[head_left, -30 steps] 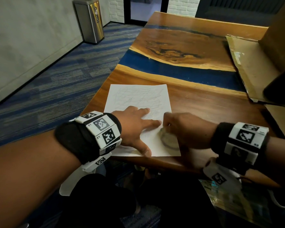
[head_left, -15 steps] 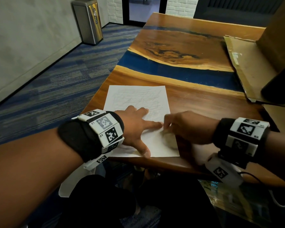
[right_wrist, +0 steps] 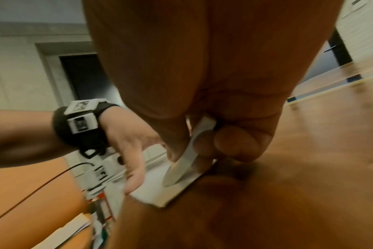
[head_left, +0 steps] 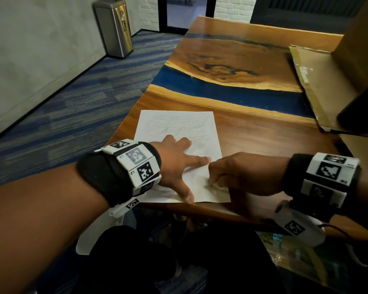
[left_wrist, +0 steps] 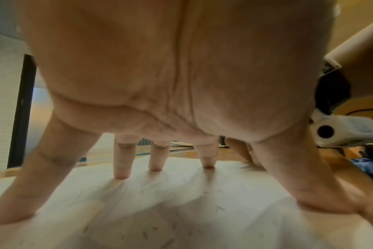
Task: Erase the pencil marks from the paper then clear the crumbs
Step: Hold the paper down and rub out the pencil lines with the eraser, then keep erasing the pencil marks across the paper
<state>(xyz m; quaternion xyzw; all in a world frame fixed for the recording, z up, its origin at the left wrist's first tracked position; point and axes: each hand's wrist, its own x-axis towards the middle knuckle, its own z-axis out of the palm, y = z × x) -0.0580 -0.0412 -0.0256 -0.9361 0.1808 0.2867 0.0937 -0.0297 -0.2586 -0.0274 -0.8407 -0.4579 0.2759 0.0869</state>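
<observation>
A white sheet of paper (head_left: 176, 128) with faint pencil scribbles lies at the near edge of the wooden table (head_left: 263, 132). My left hand (head_left: 179, 166) presses flat on its lower half, fingers spread and straight; the left wrist view shows the fingertips (left_wrist: 121, 173) planted on the paper (left_wrist: 181, 210), which carries small dark eraser crumbs. My right hand (head_left: 232, 172) sits at the sheet's near right corner, pinching a pale flat eraser (right_wrist: 187, 156) whose tip touches the paper (right_wrist: 160, 192). In the head view the eraser (head_left: 218, 185) is a blurred pale patch under the curled fingers.
Flattened cardboard (head_left: 314, 81) and a dark object (head_left: 361, 107) lie on the table's right side. A blue resin band (head_left: 232, 90) crosses the tabletop beyond the paper. A steel bin (head_left: 113, 26) stands on the carpet at far left. The table's front edge runs just below the sheet.
My right hand has shifted a little on the sheet's lower right corner with the eraser, rubbing back and forth. My left hand stays pressed on the paper.
</observation>
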